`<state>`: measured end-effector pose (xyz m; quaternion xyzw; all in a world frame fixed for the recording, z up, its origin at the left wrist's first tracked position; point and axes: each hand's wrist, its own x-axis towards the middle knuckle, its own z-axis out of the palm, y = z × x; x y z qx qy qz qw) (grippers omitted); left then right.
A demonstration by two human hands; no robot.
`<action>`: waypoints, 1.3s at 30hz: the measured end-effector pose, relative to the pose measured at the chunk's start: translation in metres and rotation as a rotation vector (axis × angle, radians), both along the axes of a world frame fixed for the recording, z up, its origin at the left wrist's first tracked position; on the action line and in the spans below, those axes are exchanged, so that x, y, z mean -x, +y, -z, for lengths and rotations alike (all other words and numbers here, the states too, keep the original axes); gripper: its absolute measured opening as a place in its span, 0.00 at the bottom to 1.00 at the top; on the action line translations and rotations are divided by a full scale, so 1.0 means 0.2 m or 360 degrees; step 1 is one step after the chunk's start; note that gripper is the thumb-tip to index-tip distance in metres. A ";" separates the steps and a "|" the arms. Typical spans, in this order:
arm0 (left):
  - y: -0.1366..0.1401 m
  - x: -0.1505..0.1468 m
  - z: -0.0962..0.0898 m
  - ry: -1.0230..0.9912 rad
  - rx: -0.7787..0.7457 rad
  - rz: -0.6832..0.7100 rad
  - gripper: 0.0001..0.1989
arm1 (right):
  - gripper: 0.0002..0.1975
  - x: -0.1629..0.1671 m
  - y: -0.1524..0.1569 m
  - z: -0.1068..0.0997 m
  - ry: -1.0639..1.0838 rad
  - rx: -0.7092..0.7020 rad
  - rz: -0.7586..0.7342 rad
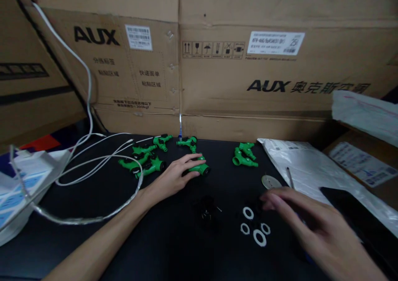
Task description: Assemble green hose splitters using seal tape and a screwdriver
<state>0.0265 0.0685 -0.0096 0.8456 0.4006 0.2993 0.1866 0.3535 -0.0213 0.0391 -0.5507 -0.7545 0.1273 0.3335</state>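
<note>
My left hand (183, 172) has its fingers closed over a green plastic hose connector (201, 169) with a black end, resting on the black table. My right hand (314, 227) is over the right side, thumb and fingertips pinched close to the table; whatever they hold, if anything, is dark and hard to make out. Beside those fingertips lie several white and grey rings (260, 238). A thin metal shaft (290, 177) sticks out beyond the right hand, its lower part hidden. Small black parts (207, 208) with shiny bits lie between my hands.
More green connectors lie in a left group (151, 167) and a right pair (245, 154). A round disc (270, 182), white plastic mailer (292, 158) and black flat device (351, 210) are at right. White cables (93, 171) and a power strip (27, 185) lie left. Cardboard boxes (214, 98) stand behind.
</note>
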 end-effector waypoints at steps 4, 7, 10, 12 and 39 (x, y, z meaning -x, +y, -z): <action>-0.04 -0.03 -0.02 -0.0098 -0.0130 -0.0036 0.20 | 0.21 0.36 0.29 -0.05 0.0125 0.0548 -0.0325; -0.06 -0.04 -0.02 -0.0189 -0.0240 -0.0025 0.20 | 0.20 0.48 0.42 0.00 0.0189 0.0644 -0.0478; -0.08 -0.04 -0.02 -0.0171 -0.0291 -0.0009 0.22 | 0.18 0.51 0.45 0.05 0.0248 0.0694 -0.0579; -0.10 -0.04 -0.02 -0.0159 -0.0302 -0.0029 0.23 | 0.18 0.51 0.43 0.07 0.0268 0.0736 -0.0628; -0.18 -0.12 -0.06 -0.0743 0.0273 0.0023 0.20 | 0.29 0.42 0.38 0.08 0.0206 0.0080 -0.0691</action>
